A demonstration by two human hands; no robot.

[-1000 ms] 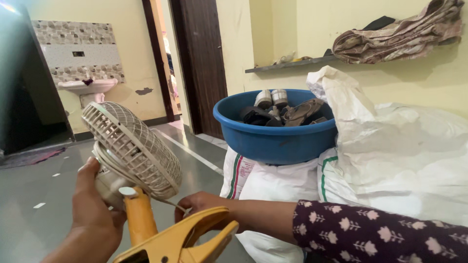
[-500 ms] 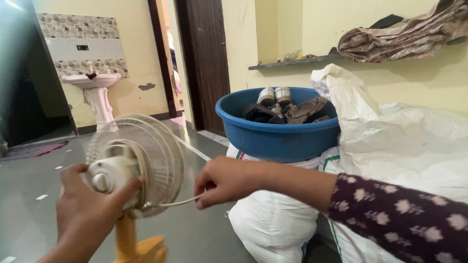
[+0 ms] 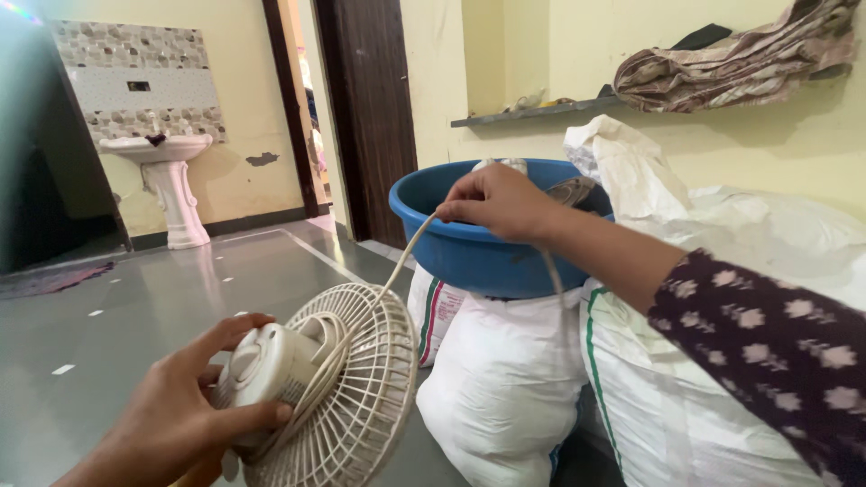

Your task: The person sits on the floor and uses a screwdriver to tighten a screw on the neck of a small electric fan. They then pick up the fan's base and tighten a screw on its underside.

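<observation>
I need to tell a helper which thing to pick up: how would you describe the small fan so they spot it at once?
Start at the blue tub resting on the white sacks; follow the pale cord down from the right hand. It ends at the small cream fan, gripped by the left hand. Only it has a round wire cage.

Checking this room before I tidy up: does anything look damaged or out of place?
Yes. A patch of paint has flaked off the yellow wall beside the pedestal sink. A crumpled cloth hangs over the shelf edge. The left hand grips the small fan; the right hand pulls its cord taut.
</observation>
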